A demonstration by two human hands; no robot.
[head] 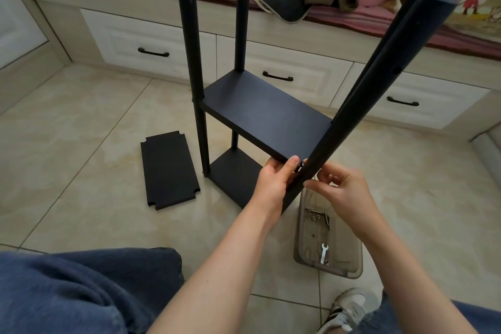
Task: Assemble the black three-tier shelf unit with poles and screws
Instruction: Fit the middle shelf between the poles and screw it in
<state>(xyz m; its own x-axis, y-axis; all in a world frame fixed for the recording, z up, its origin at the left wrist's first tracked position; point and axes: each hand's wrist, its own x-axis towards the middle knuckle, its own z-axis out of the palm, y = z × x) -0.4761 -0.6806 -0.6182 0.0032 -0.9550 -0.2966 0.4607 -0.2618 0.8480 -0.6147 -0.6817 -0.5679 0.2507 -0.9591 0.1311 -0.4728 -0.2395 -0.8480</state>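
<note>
One loose board [169, 169] lies flat on the floor tiles at the far left, well apart from the frame. It is the third tier and is not yet fitted. Next to it stand two upright poles [193, 62], their tops cut off by the upper edge of the view. They carry the bottom shelf [233, 176] and the middle shelf [263, 114].

The left hand [273, 182] grips the near corner of the middle shelf, thumb on top and fingers curled under. Just to its right the near right pole [379, 89] leans, its long axis running from low by the hands up and away to the right. The right hand [344, 190] pinches this pole from the other side, thumb and fingertips closed round it at shelf height.

So the joint to be fastened sits between the two hands, touching both. The shelf corner lies to the left of the pole and the right hand is the nearer one for driving a screw.

Whether a screw is already in the pole I cannot tell; a small dark spot by the left thumb is too small to read. The pole's foot is hidden behind the left wrist.

Lower right, a clear tray [299, 238] holds screws [318, 215] and a small wrench [324, 252].
</note>
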